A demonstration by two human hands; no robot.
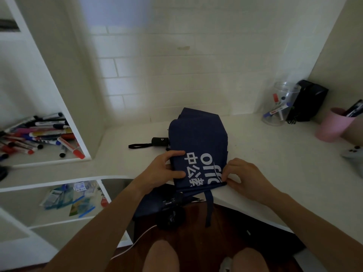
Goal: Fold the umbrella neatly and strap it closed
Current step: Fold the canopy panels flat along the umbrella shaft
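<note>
A navy blue umbrella (pixel 198 142) with white printed lettering lies collapsed on the white desk (pixel 275 158), its canopy gathered in flat pleats. Its black handle (pixel 160 141) with a wrist loop sticks out to the left. A blue closing strap (pixel 209 209) hangs from the canopy over the desk's front edge. My left hand (pixel 164 171) grips the left edge of the fabric, thumb on top. My right hand (pixel 243 176) pinches a fold at the lower right corner of the canopy.
A clear jar of markers (pixel 280 107), a black box (pixel 308 99) and a pink cup (pixel 332 124) stand at the back right. Shelves at left hold many markers (pixel 39 134) and cards (pixel 72 199). A dark bag (pixel 169 209) sits under the desk edge.
</note>
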